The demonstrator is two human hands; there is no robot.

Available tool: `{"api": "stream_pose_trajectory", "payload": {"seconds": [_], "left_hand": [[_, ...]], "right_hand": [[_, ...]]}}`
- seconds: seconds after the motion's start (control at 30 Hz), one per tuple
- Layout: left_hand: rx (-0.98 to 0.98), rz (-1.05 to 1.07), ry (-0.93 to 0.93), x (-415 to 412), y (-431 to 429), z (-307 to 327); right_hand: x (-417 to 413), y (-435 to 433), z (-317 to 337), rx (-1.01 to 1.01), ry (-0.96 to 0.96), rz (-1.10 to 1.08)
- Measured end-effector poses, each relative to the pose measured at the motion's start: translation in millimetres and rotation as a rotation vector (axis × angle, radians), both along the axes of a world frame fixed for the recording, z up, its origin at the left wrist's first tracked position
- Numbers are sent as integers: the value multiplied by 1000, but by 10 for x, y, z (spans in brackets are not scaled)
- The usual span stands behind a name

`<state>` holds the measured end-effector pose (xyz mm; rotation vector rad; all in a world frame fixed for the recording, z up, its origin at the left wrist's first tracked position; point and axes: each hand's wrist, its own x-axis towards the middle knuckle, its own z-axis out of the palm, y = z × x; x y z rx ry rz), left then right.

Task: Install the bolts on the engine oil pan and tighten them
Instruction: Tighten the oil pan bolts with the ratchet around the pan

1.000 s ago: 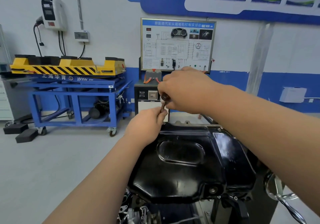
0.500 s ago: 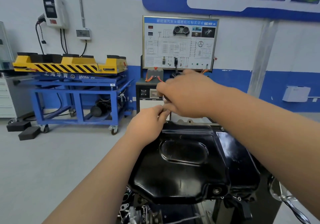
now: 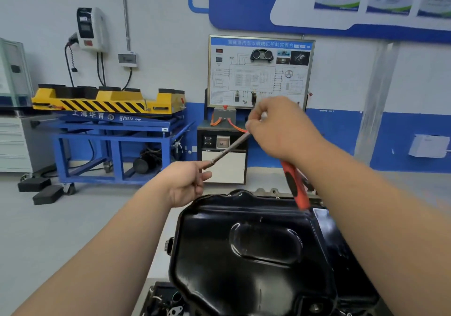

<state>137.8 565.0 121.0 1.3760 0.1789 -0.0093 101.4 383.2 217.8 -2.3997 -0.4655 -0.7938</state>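
Workshop wall [image 3: 158, 10]; right hand [image 3: 280, 130] clenched round ratchet [image 3: 294, 186], left hand [image 3: 185, 181] pinching extension [image 3: 229, 148], over oil pan [image 3: 244, 279]

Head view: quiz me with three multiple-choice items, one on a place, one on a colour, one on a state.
1. Relative to the oil pan, the metal bar is: A lying on it; B held in the air, clear of it; C wedged under it.
2. The handle of the wrench is: A yellow; B green; C red and black.
3. The left hand is: A flat on the pan; B holding the bar's lower end; C hanging empty.

Key: 1 B, the bar slopes from the right hand down to the left hand without touching the pan. 2 C, red with a black strip, showing below the wrist. 3 B, its fingertips close on the bar's tip.
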Motion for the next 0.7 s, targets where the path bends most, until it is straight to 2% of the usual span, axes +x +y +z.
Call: {"api": "stream_pose_trajectory", "payload": {"seconds": [0.07,0.23,0.3,0.33,0.37,0.47,0.53,0.63,0.7], "left_hand": [[-43,29,15,66,40,-18],[-142,4,19,219,138,-64],[-68,15,-5,256,134,-84],[37,25,-35,277,130,-105],[178,28,-66,295,123,-125],[648,25,-121,364,97,-171],[929,74,-154,428,85,-164],[1187,-14,-156,496,94,-166],[1231,-112,-92,503,144,-180]], "right_hand": [[185,-48,-144,253,117,36],[574,-135,-535,1138,520,120],[670,-125,-686,1445,612,164],[700,-117,-744,1541,638,181],[725,-113,-784,1564,637,182],[770,-92,-836,1361,539,174],[753,-65,-836,1313,542,216],[733,-56,-849,1287,529,230],[725,-67,-857,1288,513,226]]}}
